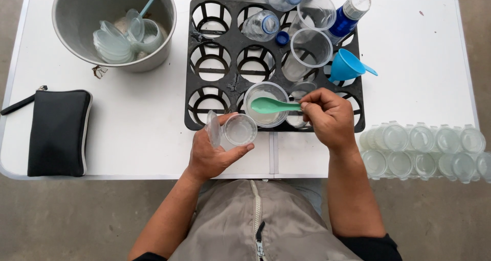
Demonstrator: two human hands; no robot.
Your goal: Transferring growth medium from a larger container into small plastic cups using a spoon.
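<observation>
Here's the small clear plastic sauce cup (240, 130), round and shallow with its hinged lid (213, 128) flipped up on the left side, sitting over the table's front edge near the middle, cradled by the left hand (212, 156) with fingers curled around its base. Just behind it, the mint-green plastic spoon (272, 106) lies level across a clear round plastic tub (265, 104) holding a pale liquid; the right hand (330, 118) pinches the spoon's handle between thumb and fingertips. That tub sits in the front row of a black plastic crate tray (232, 84) with ring-shaped wells, which also carries tall clear plastic cups (310, 50), clear bottles with blue caps (262, 25) and a blue plastic funnel (347, 65) along its right side. At the table's back left corner stands a dull grey metal bucket (113, 25) with lidded cups inside. A black zip pouch (59, 132) lies at the front left edge, and rows of closed clear cups (424, 149) crowd the front right corner. The white table (138, 133) is smooth, over a grey concrete floor (66, 220).
</observation>
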